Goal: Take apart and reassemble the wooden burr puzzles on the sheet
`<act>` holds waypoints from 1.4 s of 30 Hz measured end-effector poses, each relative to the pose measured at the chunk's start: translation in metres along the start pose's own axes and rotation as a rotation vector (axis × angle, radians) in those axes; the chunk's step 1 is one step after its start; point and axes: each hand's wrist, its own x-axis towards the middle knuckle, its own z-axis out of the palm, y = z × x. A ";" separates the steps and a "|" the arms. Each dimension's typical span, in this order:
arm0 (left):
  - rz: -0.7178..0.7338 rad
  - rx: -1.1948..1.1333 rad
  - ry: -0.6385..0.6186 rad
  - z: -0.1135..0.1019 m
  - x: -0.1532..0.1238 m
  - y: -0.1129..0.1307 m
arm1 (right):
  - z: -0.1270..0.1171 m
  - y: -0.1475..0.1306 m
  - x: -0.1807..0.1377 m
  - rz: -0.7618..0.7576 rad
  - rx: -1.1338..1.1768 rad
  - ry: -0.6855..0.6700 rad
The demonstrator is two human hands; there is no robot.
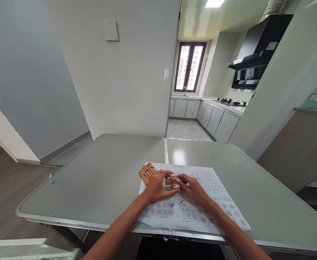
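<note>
A small wooden puzzle assembly [172, 181] of crossed notched pieces rests on a printed instruction sheet [215, 195]. My left hand [157, 187] grips it from the left with thumb and fingers. From the right, my right hand [192, 188] pinches the same assembly. Several loose wooden puzzle pieces [146, 172] lie side by side at the sheet's far left corner, just beyond my left hand.
The sheet lies on a grey folding table [93, 180] with a seam down its middle and a metal rim. A white wall stands behind the table. To the right an open kitchen holds cabinets [218, 121] and a range hood [252, 54].
</note>
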 end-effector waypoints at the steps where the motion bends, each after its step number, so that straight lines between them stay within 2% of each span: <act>1: 0.006 -0.008 -0.019 -0.001 0.001 0.001 | 0.000 -0.001 0.000 0.004 0.014 -0.001; 10: -0.055 -0.089 -0.169 0.001 -0.001 0.000 | -0.006 -0.001 0.005 0.081 0.250 -0.032; 18: -0.049 -0.060 -0.112 0.008 -0.003 -0.005 | -0.006 0.003 0.007 0.154 0.358 -0.120; 27: 0.014 -0.031 -0.073 0.004 -0.001 -0.001 | -0.007 -0.001 0.005 0.155 0.399 -0.190; 42: 0.019 0.001 -0.110 0.006 -0.001 -0.010 | -0.002 -0.002 0.002 0.162 0.384 -0.150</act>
